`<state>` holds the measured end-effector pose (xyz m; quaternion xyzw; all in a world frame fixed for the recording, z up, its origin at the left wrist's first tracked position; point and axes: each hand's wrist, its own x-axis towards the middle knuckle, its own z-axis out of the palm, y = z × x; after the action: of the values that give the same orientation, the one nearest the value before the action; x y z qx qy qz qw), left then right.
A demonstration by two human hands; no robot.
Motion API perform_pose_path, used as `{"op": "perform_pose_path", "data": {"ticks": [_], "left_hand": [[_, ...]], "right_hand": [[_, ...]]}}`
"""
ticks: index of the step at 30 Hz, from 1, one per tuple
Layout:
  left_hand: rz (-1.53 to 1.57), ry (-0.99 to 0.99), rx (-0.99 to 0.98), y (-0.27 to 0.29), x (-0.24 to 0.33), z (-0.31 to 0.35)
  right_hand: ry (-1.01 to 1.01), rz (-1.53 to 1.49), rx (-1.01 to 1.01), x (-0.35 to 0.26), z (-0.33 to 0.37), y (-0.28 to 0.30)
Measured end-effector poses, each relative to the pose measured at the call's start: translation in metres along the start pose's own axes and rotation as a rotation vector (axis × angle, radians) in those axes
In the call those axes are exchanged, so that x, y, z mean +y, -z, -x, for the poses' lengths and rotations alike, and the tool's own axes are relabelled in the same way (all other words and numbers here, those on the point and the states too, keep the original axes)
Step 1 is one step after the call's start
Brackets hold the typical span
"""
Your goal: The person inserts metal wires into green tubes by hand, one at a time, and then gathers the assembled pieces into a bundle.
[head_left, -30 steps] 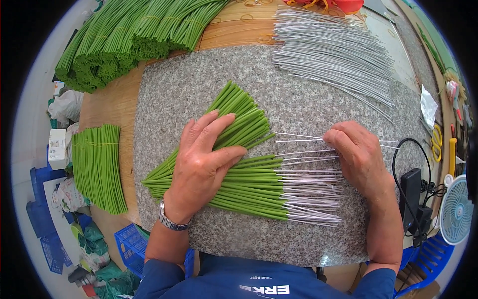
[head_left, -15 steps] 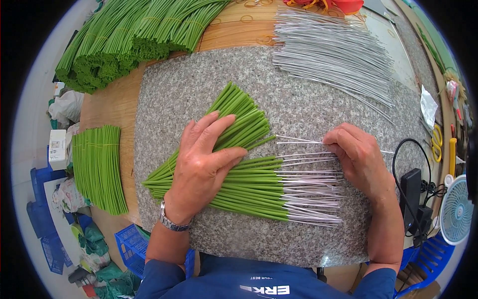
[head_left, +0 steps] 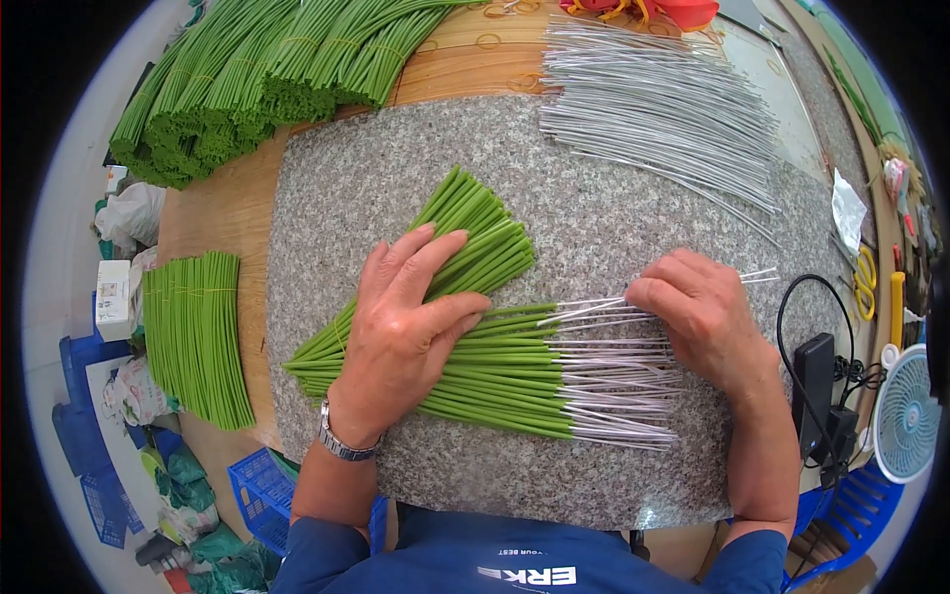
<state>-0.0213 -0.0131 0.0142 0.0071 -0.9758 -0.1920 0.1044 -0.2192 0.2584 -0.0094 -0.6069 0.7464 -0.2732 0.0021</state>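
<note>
Head view: right fingers (head_left: 655, 289) pinch wires (head_left: 586, 310), left fingers (head_left: 424, 259) splay over stems (head_left: 495, 371), black cable (head_left: 780, 322) nearby.

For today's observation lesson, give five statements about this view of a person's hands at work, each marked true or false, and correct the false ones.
1. The left hand rests across the green stems. True.
2. The right hand holds thin white wires. True.
3. A wristwatch is on the right wrist. False: the wristwatch is on the left wrist.
4. The pile of silvery wires is at the left edge of the picture. False: the pile of silvery wires lies beyond the hands, toward the right.
5. A round fan is at the right side of the picture. True.
</note>
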Motion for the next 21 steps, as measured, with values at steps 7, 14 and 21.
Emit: {"op": "perform_pose_path", "data": {"ticks": [7,14,21], "left_hand": [[-0.005,-0.005,0.009,-0.003,-0.001,0.000],[0.009,-0.009,0.014,-0.003,-0.003,0.002],[-0.007,-0.015,0.011,-0.002,-0.002,0.000]], "right_hand": [[0.147,-0.098,-0.017,-0.023,-0.017,-0.028],[0.045,-0.027,0.309,-0.026,-0.017,-0.017],[-0.084,0.137,0.256,-0.013,-0.002,-0.015]]}}
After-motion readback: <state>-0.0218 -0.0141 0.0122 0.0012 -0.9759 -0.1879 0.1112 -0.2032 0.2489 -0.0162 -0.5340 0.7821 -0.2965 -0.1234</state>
